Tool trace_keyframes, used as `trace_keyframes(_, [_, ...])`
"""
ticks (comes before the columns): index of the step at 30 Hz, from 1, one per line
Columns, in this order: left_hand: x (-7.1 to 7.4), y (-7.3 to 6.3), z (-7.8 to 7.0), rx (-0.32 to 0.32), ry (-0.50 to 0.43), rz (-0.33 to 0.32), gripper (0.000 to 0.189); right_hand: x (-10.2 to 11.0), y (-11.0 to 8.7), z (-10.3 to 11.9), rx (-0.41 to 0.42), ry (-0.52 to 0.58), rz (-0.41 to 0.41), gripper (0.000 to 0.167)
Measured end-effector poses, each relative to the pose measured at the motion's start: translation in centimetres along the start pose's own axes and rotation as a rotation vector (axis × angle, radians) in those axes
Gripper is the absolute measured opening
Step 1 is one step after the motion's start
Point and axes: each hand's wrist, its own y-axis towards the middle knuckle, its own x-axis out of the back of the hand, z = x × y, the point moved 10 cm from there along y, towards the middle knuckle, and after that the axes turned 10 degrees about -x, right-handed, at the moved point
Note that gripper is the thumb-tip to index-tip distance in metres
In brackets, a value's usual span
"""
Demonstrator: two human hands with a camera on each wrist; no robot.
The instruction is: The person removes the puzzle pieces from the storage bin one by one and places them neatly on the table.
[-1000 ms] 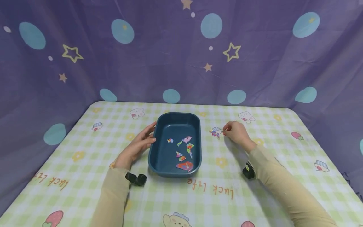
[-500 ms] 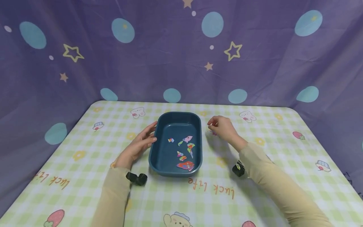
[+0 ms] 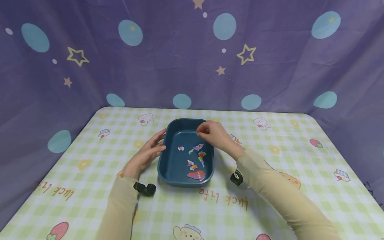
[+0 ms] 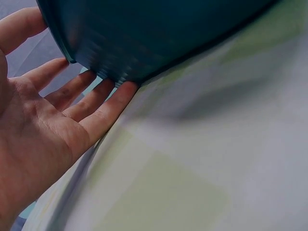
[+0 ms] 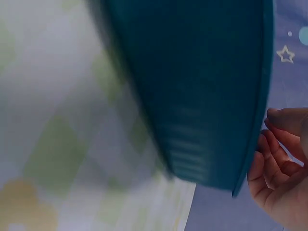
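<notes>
And the left hand (image 3: 145, 153) rests at the left side of the blue tray (image 3: 174, 166), fingers loosely extended against its wall; the right hand (image 3: 216, 135) is over the tray's far right, fingers bent, and I cannot tell whether it holds anything; bright scraps (image 3: 196, 175) lie inside, mostly right, the biggest nearest.

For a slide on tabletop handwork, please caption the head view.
Left hand touching a dark teal, rounded rectangular tray of irregular, multicoloured flat pieces; right hand over its far right edge.
</notes>
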Motion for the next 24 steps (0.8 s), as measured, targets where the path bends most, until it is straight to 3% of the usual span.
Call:
trace_keyframes(9, [0.0, -0.1, 0.0, -0.004, 0.002, 0.001, 0.066, -4.0, 0.7, 2.2, 0.057, -0.047, 0.128, 0.017])
trace_keyframes(19, [-0.1, -0.1, 0.0, -0.007, -0.010, 0.012, 0.066, -8.7, 1.0, 3.2, 0.132, -0.260, 0.302, 0.026])
trace_keyframes(24, [-0.1, -0.1, 0.0, -0.009, -0.009, 0.011, 0.066, -9.8, 1.1, 3.0, 0.129, -0.328, 0.328, 0.030])
